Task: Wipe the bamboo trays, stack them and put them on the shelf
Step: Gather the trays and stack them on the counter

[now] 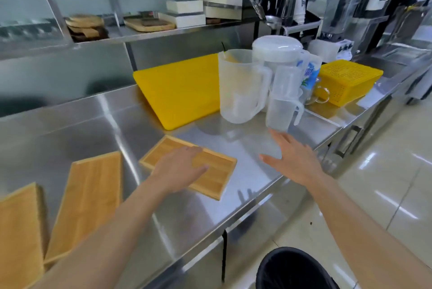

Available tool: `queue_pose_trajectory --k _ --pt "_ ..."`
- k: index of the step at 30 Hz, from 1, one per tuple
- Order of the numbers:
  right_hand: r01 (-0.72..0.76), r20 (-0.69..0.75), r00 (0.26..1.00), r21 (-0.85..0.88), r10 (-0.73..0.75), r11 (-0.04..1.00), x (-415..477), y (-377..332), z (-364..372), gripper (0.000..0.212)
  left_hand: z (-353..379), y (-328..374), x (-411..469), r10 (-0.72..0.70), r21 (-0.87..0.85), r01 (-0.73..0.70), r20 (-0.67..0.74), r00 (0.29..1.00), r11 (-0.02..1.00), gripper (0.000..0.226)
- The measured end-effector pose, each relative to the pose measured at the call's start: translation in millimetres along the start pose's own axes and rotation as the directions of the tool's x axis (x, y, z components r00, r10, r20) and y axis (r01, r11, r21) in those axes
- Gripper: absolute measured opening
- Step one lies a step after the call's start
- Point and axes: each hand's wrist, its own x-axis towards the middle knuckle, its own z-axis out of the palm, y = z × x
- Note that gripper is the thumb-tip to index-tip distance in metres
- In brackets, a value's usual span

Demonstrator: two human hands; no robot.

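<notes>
Three bamboo trays lie on the steel counter (112, 125). One tray (217, 171) sits near the counter's middle, rim side up, and my left hand (180, 167) rests flat on top of it, fingers together. A second tray (91, 199) lies to its left, bottom side up. The third tray (18, 235) is at the far left, cut off by the frame edge. My right hand (294, 160) hovers open above the bare counter to the right of the first tray, holding nothing. A steel shelf (145, 33) runs along the wall above the counter.
A yellow cutting board (180, 89) lies behind the trays. Clear plastic jugs (240, 89) and a small jug (280, 110) stand at the right, with a yellow basket (348, 80) beyond. Wooden boards (86, 26) and boxes sit on the shelf. A black bin (294, 270) stands below the counter edge.
</notes>
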Motion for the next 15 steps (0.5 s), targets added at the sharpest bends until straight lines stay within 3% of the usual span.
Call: queue_pose_trajectory --k 5,10,15 --pt "0.039 0.065 0.997 0.008 -0.039 0.999 26 -47 25 0.071 3 -62 -17 -0.158 -0.097 0.158 0.012 0.987 0.983 0.062" --pt "0.044 0.162 0.986 -0.049 -0.036 0.998 47 -70 54 0.068 29 -89 -22 -0.193 -0.156 0.196 0.038 0.981 0.968 0.064" --pt "0.052 0.245 0.969 -0.075 -0.032 0.996 64 -75 86 0.066 62 -100 -18 -0.238 -0.354 0.261 0.106 0.965 0.898 0.066"
